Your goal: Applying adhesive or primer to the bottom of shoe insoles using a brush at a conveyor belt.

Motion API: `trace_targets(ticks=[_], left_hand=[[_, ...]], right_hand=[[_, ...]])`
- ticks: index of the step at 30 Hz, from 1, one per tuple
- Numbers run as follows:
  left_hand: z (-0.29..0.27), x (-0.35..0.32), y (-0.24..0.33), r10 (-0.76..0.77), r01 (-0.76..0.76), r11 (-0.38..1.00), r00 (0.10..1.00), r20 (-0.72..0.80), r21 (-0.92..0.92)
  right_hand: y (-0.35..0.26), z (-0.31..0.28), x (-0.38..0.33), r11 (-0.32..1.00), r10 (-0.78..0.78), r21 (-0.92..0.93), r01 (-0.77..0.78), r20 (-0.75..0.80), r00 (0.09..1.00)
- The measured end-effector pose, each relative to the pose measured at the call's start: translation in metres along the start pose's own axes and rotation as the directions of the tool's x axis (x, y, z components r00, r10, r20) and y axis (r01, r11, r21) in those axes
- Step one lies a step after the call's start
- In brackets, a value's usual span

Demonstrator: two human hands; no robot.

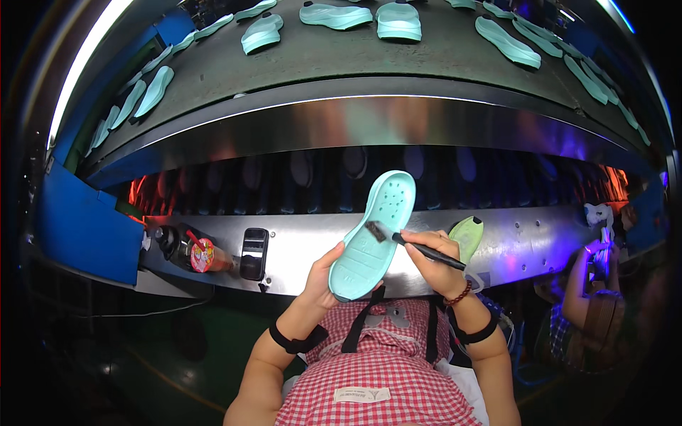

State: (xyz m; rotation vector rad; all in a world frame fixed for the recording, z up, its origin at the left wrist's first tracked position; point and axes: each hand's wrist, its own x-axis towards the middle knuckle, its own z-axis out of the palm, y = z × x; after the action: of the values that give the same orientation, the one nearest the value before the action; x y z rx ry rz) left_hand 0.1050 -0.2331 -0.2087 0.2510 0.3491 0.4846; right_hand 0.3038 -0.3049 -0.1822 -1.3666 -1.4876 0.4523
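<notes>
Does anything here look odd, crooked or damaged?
Nothing looks damaged or spilled. The left hand holds a mint-green foam shoe sole, and the right hand holds a small black brush against it. The only unevenness: the pale green soles on the dark conveyor belt lie at mixed angles.

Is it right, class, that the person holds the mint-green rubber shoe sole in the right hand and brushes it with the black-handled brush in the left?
Not quite: the hands are swapped. The head view shows the left hand holding the mint-green rubber shoe sole, while the right hand works the black-handled brush on it.
</notes>
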Motion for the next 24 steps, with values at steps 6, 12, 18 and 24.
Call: trace_targets(ticks=[6,12,18,24], left_hand=[[0.016,0.000,-0.020,0.073,-0.070,0.997,0.992,-0.107,0.034],[0.004,0.009,-0.016,0.169,-0.154,0.979,0.981,-0.101,0.137],[0.012,-0.026,0.022,0.278,-0.260,0.884,0.961,0.012,0.388],[0.119,-0.044,0.121,0.551,-0.580,0.770,0.815,0.181,0.268]], right_hand=[[0.017,0.023,0.015,0.920,-0.134,-0.391,0.037,-0.221,0.966],[-0.015,0.039,-0.008,0.963,-0.150,-0.235,0.132,-0.061,0.987],[-0.044,-0.013,-0.025,0.865,0.064,0.450,-0.223,0.341,0.938],[-0.028,-0.034,-0.031,0.578,0.194,0.810,-0.099,-0.019,0.981]])
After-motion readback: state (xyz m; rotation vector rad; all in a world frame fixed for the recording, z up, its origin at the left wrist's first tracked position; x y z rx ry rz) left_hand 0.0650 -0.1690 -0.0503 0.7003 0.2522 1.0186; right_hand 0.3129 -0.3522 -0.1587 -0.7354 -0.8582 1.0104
